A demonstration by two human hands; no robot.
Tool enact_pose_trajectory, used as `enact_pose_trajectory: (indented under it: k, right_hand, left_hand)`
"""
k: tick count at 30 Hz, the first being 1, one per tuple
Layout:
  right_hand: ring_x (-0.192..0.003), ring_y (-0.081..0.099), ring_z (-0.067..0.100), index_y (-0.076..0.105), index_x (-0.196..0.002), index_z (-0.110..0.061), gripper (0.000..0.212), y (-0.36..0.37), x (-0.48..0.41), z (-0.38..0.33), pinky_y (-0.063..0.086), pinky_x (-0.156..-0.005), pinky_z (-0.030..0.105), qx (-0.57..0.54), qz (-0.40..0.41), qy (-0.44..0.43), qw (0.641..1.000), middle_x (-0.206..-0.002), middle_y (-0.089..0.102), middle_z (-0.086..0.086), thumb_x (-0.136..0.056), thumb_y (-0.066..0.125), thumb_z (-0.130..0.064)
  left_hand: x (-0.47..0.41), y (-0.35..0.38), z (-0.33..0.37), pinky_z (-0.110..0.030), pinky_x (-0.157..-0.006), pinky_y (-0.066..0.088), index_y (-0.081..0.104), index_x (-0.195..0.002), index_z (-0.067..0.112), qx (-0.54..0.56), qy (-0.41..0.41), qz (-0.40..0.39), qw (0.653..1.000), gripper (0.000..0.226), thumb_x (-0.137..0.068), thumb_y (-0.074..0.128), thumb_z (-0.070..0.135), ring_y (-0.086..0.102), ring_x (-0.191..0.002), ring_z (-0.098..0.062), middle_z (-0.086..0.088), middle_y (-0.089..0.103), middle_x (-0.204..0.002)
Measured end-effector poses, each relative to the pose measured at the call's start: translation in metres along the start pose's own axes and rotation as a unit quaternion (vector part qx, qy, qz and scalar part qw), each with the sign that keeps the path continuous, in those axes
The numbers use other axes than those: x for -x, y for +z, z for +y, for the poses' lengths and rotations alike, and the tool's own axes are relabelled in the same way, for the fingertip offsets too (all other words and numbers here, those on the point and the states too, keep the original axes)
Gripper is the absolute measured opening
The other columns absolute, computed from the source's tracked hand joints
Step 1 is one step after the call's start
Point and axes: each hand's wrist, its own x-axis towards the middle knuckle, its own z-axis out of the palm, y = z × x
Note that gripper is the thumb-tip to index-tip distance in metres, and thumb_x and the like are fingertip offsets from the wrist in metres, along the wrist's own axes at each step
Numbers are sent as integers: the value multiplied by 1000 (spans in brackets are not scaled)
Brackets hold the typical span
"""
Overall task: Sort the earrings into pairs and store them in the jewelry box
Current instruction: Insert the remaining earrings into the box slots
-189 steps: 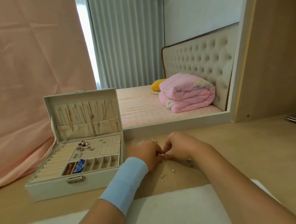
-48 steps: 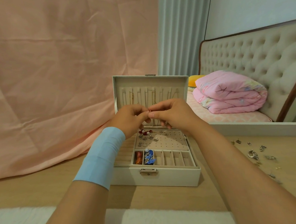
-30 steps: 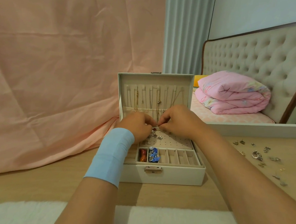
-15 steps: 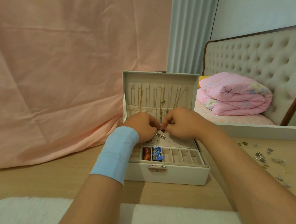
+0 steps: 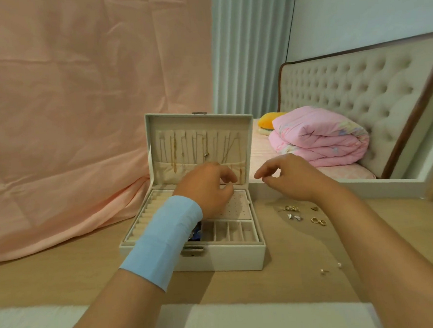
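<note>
Left hand (image 5: 206,187) and right hand (image 5: 289,177) have parted, fingers loose and empty; I'd pinch matching earrings (image 5: 293,212) at three o'clock.

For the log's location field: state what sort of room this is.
Most likely a bedroom: a bed's tufted headboard, a folded pink quilt, and an open jewelry box on a wooden tabletop.

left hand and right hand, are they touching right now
Apart. The head view shows a clear gap between the left hand and the right hand, with the jewelry box lid's edge visible in it.
</note>
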Motion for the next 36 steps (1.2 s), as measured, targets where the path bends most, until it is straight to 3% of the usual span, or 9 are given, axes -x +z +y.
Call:
enact_pose_trajectory:
  k: [3,6,10,15,20,27,32,36]
  right_hand:
    - [-82,61,-1,78,-101,-28,24,-13,20,38,41,-64,6,25,-12,53,998,-100,70,-13,-93,61,-13]
    - [-101,66,10,76,-111,-26,27,-12,34,72,45,-82,17,37,-23,102,994,-103,71,-9,-94,60,-13]
    - [-113,62,13,68,-128,-27,32,-2,39,92,49,-100,32,57,-40,129,989,-124,69,-7,-97,63,-23]
    - [-112,63,15,73,-118,-33,25,11,37,102,51,-89,32,88,-25,139,986,-124,69,-10,-95,64,-37]
    - [-105,65,19,76,-103,-35,19,11,37,106,50,-79,29,98,-18,154,983,-114,72,-9,-90,63,-30]
    - [-102,65,20,75,-93,-33,16,10,38,101,54,-83,32,69,-4,143,987,-106,73,-8,-87,61,-30]
    - [-98,66,18,72,-103,-30,16,7,38,88,55,-87,37,-31,0,126,992,-104,72,-7,-94,58,-33]
    - [-81,69,17,73,-93,-21,18,3,36,69,52,-68,30,-184,-5,107,977,-92,75,1,-98,58,-28]
  left_hand:
    - [-2,15,30,-28,-91,49,67,-110,36,9,21,-27,999,21,-94,55,28,56,-100,-6,16,62,-111]
    - [-14,36,59,-31,-93,52,68,-113,33,6,27,-67,997,24,-95,53,27,60,-100,-8,14,67,-111]
    - [-38,75,82,-34,-97,51,67,-120,31,-29,-1,-134,991,30,-96,51,23,63,-106,-15,8,67,-120]
    - [-67,114,95,-33,-97,49,56,-137,28,-111,-49,-177,977,41,-98,51,17,59,-118,-23,-1,59,-135]
    - [-86,137,104,-34,-89,54,65,-125,28,-155,-70,-230,958,36,-94,57,14,64,-98,-21,-1,67,-113]
    - [-86,138,101,-32,-88,55,71,-114,18,-130,-112,-194,966,23,-94,60,16,65,-94,-20,-3,68,-107]
    - [-69,116,100,-31,-88,51,65,-123,20,-50,-82,-82,992,27,-98,55,14,63,-101,-23,-5,65,-118]
    - [-53,85,91,-25,-81,46,67,-119,24,-6,-56,-50,997,25,-99,54,19,59,-92,-14,-1,66,-116]
